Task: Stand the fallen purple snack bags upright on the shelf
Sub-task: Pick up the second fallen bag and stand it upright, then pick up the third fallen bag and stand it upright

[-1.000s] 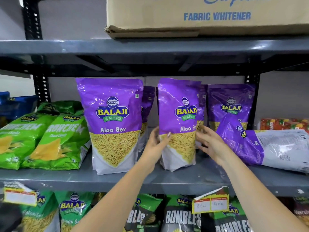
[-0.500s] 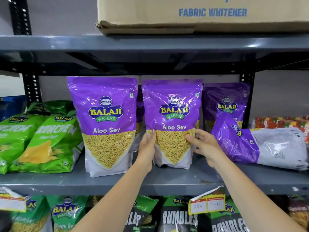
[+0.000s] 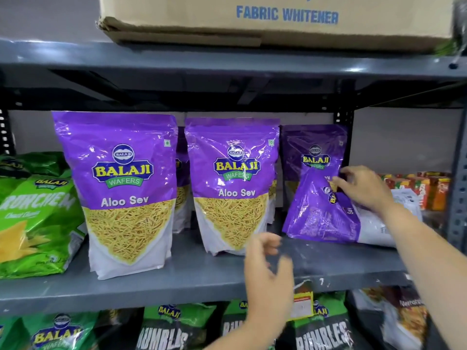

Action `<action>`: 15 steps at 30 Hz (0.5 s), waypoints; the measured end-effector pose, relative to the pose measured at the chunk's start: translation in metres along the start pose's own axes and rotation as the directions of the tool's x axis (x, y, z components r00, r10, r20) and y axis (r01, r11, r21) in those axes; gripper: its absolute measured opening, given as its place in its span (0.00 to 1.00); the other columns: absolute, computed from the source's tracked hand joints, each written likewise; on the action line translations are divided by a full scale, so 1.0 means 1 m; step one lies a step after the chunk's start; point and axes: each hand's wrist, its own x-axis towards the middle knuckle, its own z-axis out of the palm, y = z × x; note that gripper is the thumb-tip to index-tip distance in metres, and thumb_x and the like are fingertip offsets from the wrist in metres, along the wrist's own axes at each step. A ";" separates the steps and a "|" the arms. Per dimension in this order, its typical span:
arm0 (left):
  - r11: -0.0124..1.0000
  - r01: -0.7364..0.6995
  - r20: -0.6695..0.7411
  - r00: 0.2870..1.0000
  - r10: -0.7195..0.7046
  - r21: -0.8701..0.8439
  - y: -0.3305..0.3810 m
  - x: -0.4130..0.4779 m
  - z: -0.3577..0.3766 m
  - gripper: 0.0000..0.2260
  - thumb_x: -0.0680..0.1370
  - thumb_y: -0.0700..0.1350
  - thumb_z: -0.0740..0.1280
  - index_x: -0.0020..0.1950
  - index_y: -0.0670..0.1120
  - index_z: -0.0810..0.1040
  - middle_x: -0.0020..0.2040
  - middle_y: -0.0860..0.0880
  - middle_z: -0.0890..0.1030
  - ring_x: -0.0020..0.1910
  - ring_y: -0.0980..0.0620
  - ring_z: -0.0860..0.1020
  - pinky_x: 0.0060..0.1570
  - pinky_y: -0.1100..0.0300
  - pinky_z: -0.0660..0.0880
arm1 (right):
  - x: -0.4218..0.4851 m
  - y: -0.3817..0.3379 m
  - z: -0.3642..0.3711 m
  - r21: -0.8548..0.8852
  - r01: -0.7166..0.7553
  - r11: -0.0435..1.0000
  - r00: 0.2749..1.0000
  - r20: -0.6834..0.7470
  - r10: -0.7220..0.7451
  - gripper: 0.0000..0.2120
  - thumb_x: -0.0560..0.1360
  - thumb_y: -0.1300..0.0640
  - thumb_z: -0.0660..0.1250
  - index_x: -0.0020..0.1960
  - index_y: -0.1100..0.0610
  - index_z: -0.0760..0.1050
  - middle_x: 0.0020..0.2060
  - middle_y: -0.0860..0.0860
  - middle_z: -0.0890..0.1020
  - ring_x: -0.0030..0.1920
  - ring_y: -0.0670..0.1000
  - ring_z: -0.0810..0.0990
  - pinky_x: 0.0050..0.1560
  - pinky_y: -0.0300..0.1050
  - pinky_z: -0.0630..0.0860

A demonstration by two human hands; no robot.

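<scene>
Now the right hand [image 3: 364,188] is up on the fallen purple bag [image 3: 321,218], fingers laid over its upper edge and thumb toward the back, gripping it; whether the grip is firm cannot be told. That bag lies tilted on its side on the grey shelf [image 3: 177,281], purple end toward the left, white back panel trailing off under the right forearm. Just behind the hand, a darker purple bag [image 3: 313,147] stands upright at the back. Down and to the left, the left hand [image 3: 267,263] hangs blurred in front of the shelf edge, fingers loosely spread, holding nothing. Left of that hand the middle Aloo Sev bag [image 3: 232,185] stands upright, clear of both hands, and further left the big front bag [image 3: 121,188] stands too. Beyond those, green bags [image 3: 35,218] lean at the far left. Above it all sits a cardboard box [image 3: 278,18].
</scene>
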 end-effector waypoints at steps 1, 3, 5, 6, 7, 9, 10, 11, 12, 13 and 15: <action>0.999 0.021 0.083 0.996 -0.023 0.027 0.000 -0.002 0.010 0.16 0.70 0.34 0.66 0.50 0.54 0.73 0.49 0.54 0.78 0.49 0.56 0.76 0.50 0.63 0.72 | 0.003 0.012 -0.003 -0.048 -0.021 0.999 0.988 0.153 0.028 0.23 0.74 0.42 0.65 0.58 0.59 0.78 0.55 0.58 0.82 0.56 0.61 0.80 0.54 0.50 0.73; 0.991 0.010 0.175 0.984 -0.034 0.137 -0.001 0.005 0.027 0.15 0.69 0.39 0.65 0.52 0.54 0.74 0.51 0.57 0.78 0.53 0.58 0.76 0.56 0.58 0.73 | 0.007 0.026 -0.002 -0.159 -0.014 0.987 0.894 0.441 0.083 0.25 0.74 0.40 0.65 0.61 0.58 0.77 0.59 0.57 0.81 0.59 0.57 0.78 0.57 0.48 0.72; 0.946 -0.034 0.284 0.957 -0.062 0.322 -0.004 0.017 0.043 0.16 0.70 0.43 0.65 0.57 0.53 0.74 0.56 0.56 0.77 0.59 0.56 0.74 0.62 0.56 0.71 | 0.008 0.034 0.004 -0.218 0.045 0.975 0.866 0.495 0.071 0.21 0.72 0.44 0.68 0.58 0.56 0.80 0.54 0.55 0.83 0.54 0.55 0.80 0.56 0.48 0.74; 0.906 -0.043 0.349 0.930 -0.118 0.421 -0.005 0.024 0.051 0.17 0.71 0.45 0.65 0.60 0.52 0.74 0.60 0.54 0.76 0.62 0.52 0.74 0.64 0.55 0.69 | 0.009 0.036 0.007 -0.219 0.052 0.974 0.888 0.457 0.055 0.18 0.71 0.45 0.70 0.54 0.56 0.82 0.50 0.54 0.84 0.51 0.54 0.81 0.53 0.49 0.76; 0.857 -0.028 0.389 0.899 -0.204 0.514 -0.006 0.031 0.058 0.19 0.73 0.47 0.65 0.63 0.51 0.73 0.63 0.51 0.76 0.64 0.48 0.73 0.65 0.53 0.69 | 0.010 0.038 0.009 -0.209 0.040 0.977 0.920 0.388 0.045 0.15 0.70 0.46 0.71 0.51 0.54 0.83 0.47 0.53 0.85 0.49 0.54 0.82 0.51 0.49 0.77; 0.755 0.023 0.395 0.842 -0.368 0.655 -0.007 0.041 0.073 0.20 0.75 0.52 0.63 0.66 0.48 0.72 0.66 0.46 0.76 0.66 0.42 0.73 0.66 0.52 0.68 | 0.008 0.041 0.008 -0.153 -0.002 0.988 0.975 0.221 0.036 0.10 0.70 0.46 0.72 0.44 0.52 0.84 0.41 0.52 0.86 0.46 0.56 0.83 0.46 0.48 0.77; 0.729 0.052 0.390 0.818 -0.423 0.682 -0.009 0.046 0.082 0.21 0.75 0.54 0.62 0.65 0.47 0.72 0.67 0.44 0.75 0.67 0.41 0.72 0.67 0.52 0.67 | 0.007 0.043 0.007 -0.104 -0.027 0.994 0.989 0.141 0.042 0.09 0.70 0.47 0.71 0.42 0.52 0.84 0.41 0.53 0.86 0.45 0.56 0.83 0.45 0.47 0.77; 0.714 0.078 0.386 0.798 -0.463 0.696 -0.012 0.050 0.090 0.22 0.76 0.56 0.61 0.66 0.45 0.72 0.68 0.42 0.75 0.69 0.40 0.71 0.69 0.51 0.65 | 0.007 0.045 0.005 -0.046 -0.053 0.998 0.996 0.067 0.056 0.09 0.71 0.48 0.71 0.41 0.52 0.85 0.41 0.53 0.86 0.45 0.56 0.83 0.44 0.47 0.76; 0.710 0.112 0.383 0.779 -0.497 0.695 -0.013 0.053 0.099 0.25 0.76 0.58 0.60 0.67 0.45 0.71 0.69 0.42 0.74 0.70 0.40 0.70 0.71 0.50 0.63 | 0.006 0.047 0.002 0.012 -0.077 0.997 0.997 0.007 0.077 0.09 0.72 0.49 0.70 0.42 0.53 0.85 0.42 0.53 0.87 0.45 0.55 0.83 0.44 0.47 0.76; 0.728 0.165 0.378 0.767 -0.519 0.666 -0.015 0.056 0.106 0.28 0.75 0.62 0.58 0.68 0.45 0.71 0.69 0.41 0.75 0.71 0.41 0.69 0.72 0.49 0.61 | 0.005 0.049 0.000 0.073 -0.091 0.993 0.995 -0.044 0.094 0.09 0.72 0.50 0.69 0.43 0.53 0.85 0.42 0.53 0.87 0.46 0.55 0.83 0.44 0.47 0.76; 0.799 0.308 0.360 0.768 -0.530 0.517 -0.020 0.065 0.120 0.37 0.70 0.69 0.56 0.69 0.45 0.69 0.67 0.41 0.77 0.70 0.41 0.72 0.73 0.48 0.62 | 0.001 0.048 -0.006 0.243 -0.095 0.965 0.983 -0.128 0.129 0.10 0.74 0.52 0.68 0.44 0.57 0.85 0.41 0.53 0.86 0.44 0.54 0.82 0.43 0.45 0.74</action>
